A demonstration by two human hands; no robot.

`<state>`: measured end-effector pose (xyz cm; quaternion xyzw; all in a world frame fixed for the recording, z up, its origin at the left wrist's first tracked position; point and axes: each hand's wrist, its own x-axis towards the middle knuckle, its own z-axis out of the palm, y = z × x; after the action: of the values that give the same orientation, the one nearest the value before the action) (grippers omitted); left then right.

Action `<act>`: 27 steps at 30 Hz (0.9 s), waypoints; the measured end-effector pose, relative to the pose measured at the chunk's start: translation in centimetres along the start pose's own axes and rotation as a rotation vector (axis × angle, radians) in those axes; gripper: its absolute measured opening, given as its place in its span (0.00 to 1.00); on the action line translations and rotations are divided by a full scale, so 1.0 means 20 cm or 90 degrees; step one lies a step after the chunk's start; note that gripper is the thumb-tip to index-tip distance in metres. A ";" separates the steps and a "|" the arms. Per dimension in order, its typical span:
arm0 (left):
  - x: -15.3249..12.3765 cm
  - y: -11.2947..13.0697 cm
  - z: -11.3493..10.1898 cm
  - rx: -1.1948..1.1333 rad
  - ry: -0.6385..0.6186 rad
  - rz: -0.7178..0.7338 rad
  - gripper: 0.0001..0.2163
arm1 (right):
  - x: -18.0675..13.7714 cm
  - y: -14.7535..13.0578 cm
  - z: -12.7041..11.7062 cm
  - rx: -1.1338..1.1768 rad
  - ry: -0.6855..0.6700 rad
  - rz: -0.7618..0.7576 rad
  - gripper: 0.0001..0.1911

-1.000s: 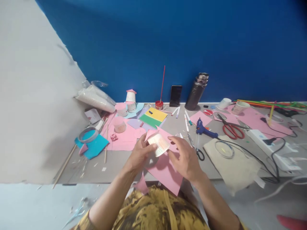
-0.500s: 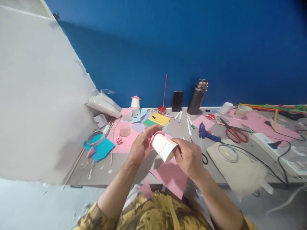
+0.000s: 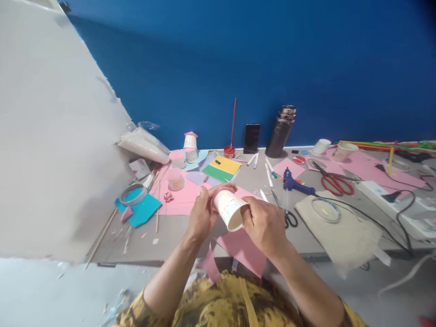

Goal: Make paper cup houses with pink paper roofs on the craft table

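- White cup [image 3: 229, 206] tilts above the front edge of the worktop [image 3: 143, 247], your right hand [image 3: 265, 222] gripping its rim.
- Your left hand [image 3: 203, 213], loosely open, steadies its pink end [image 3: 214, 200].

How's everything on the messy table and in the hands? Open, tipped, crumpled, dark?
Paper cup: held, tilted, mouth open
Left hand: against cup's pink end
Right hand: gripping cup's rim
Phone: upright, screen dark
Flask: standing, steel neck uncovered
Bagged cups: lying sideways
Pink paper wad: crumpled
Glue gun: on or off unclear
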<state>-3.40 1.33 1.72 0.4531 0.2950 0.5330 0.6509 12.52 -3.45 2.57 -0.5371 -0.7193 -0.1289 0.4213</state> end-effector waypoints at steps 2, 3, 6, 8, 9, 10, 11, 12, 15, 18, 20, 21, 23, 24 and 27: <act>0.00 -0.01 -0.01 -0.017 -0.007 0.000 0.33 | 0.00 -0.01 0.01 0.000 -0.002 0.004 0.12; 0.01 -0.01 -0.01 -0.026 -0.012 -0.002 0.33 | 0.00 -0.01 0.01 0.003 -0.008 0.006 0.13; 0.03 0.00 -0.04 -0.069 -0.012 0.001 0.31 | 0.02 0.00 0.01 0.013 -0.029 0.018 0.13; 0.04 0.02 -0.07 -0.100 0.040 0.028 0.28 | 0.03 0.00 0.01 0.027 -0.001 0.029 0.13; 0.03 0.02 -0.09 -0.106 0.084 0.045 0.26 | 0.03 0.01 0.01 0.041 0.024 0.034 0.13; 0.02 0.02 -0.10 -0.100 0.126 0.053 0.23 | 0.03 0.02 0.02 0.058 0.051 0.037 0.13; 0.00 0.02 -0.11 -0.083 0.158 0.048 0.21 | 0.02 0.03 0.02 0.076 0.075 0.037 0.13; -0.03 0.02 -0.12 -0.058 0.171 0.027 0.18 | 0.01 0.04 0.04 0.089 0.096 0.031 0.13; -0.14 0.00 -0.09 -0.022 0.105 -0.077 0.17 | -0.03 0.07 0.10 0.099 0.155 0.006 0.15; -0.22 -0.02 -0.04 -0.093 0.033 -0.171 0.19 | -0.08 0.09 0.17 0.109 0.199 -0.019 0.18; -0.24 -0.02 -0.02 -0.175 0.019 -0.234 0.20 | -0.12 0.09 0.21 0.129 0.210 -0.047 0.20; -0.24 -0.02 -0.02 -0.217 0.021 -0.256 0.19 | -0.14 0.09 0.22 0.141 0.211 -0.062 0.21; -0.24 -0.02 -0.02 -0.289 0.032 -0.266 0.17 | -0.16 0.09 0.24 0.173 0.202 -0.077 0.21; -0.24 -0.03 -0.03 -0.316 0.039 -0.260 0.16 | -0.16 0.08 0.24 0.200 0.190 -0.063 0.19; -0.24 -0.06 -0.04 -0.349 0.061 -0.238 0.16 | -0.17 0.06 0.21 0.354 0.071 0.119 0.14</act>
<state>-4.79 -3.06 -0.20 0.1734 0.2487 0.4848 0.8204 11.84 -2.63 -2.90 -0.4570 -0.6502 0.0831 0.6011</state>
